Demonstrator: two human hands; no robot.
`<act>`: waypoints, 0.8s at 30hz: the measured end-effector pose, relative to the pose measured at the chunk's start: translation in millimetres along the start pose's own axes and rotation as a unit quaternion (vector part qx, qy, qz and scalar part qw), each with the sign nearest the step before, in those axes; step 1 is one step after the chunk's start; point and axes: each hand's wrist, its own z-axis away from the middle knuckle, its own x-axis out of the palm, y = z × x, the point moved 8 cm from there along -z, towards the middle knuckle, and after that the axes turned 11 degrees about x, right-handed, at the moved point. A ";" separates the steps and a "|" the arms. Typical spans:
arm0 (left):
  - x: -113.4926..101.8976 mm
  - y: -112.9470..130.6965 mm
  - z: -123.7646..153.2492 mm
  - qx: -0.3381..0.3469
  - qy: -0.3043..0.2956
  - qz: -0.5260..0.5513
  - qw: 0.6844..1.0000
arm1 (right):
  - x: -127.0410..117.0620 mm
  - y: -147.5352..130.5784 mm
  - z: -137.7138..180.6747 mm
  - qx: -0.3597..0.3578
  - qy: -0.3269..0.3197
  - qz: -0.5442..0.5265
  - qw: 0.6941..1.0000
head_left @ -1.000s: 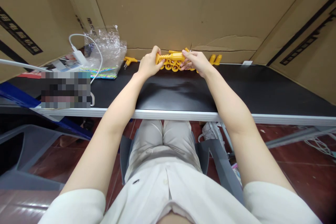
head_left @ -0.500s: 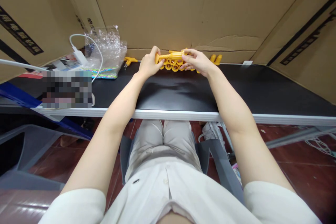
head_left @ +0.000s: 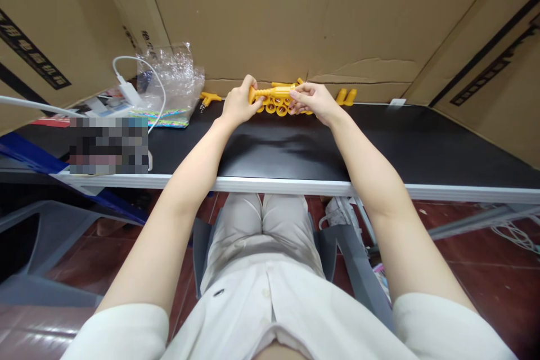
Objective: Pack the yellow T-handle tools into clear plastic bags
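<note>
Level in front of me, a yellow plastic corkscrew (head_left: 278, 91) stretches between my two hands, its ridged shaft and wider sleeve in sight. My left hand (head_left: 239, 102) is closed round the handle end. The fingers of my right hand (head_left: 314, 102) pinch the sleeve's far end. Behind and below it lies a stack of yellow tubular pieces (head_left: 282, 110), round open ends facing me and metal glinting inside several. To the left of my left hand rests a yellow T-handle with a metal spiral (head_left: 206, 100).
Two yellow sleeves (head_left: 346, 97) stand beyond my right hand. A clear plastic bag (head_left: 169, 84), a white cable with a plug (head_left: 129, 90) and a blurred-out item (head_left: 108, 145) occupy the left of the black table (head_left: 422, 146). Cardboard walls (head_left: 261, 17) enclose the back and sides.
My right hand has shifted slightly left and down, and its fingers have closed more tightly on the sleeve's end. The left hand stays nearly in place.
</note>
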 end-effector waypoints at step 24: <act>-0.5 6.9 0.2 -0.012 -0.031 -0.051 0.998 | 6.1 6.9 2.4 0.090 0.061 -0.082 0.991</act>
